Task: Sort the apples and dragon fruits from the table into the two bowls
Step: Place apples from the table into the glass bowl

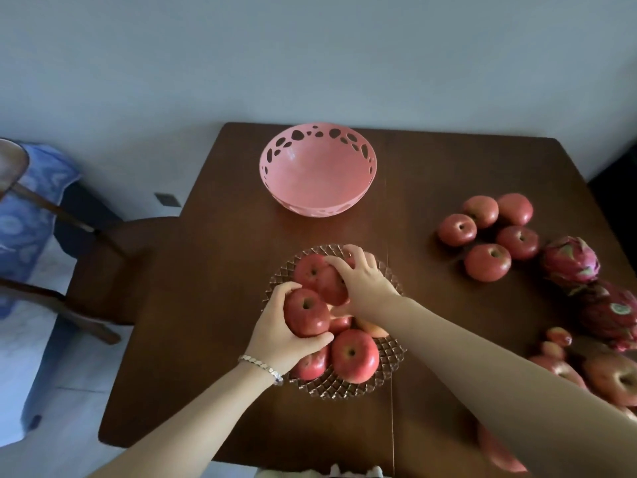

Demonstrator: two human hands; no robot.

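Glass bowl (344, 389), cut diamond pattern, sits near-centre on the dark wooden counter (224, 270). It holds red apples only.

Left hand (275, 334), beaded bracelet (262, 367) at the wrist, has its fingers and thumb wrapped round apple A (306, 312) at the bowl's left side, stem pit up. Apple A sits on top of the others.

Right hand (365, 281) reaches in from the right, fingers curled over apple B (332, 286) at the far side of the bowl.

Loose fruit in the glass bowl: one apple at the far left (310, 269), two at the near rim (355, 360) (312, 367), and others partly hidden beneath the hands.

Pink perforated bowl (310, 188) stands far-centre, well apart from the glass bowl, with its whole inner floor visible.

Five apples (487, 267) are clustered on the counter, right and far. Dragon fruits (570, 260) lie at the right edge, and more apples (613, 377) lie near-right beside the forearm.
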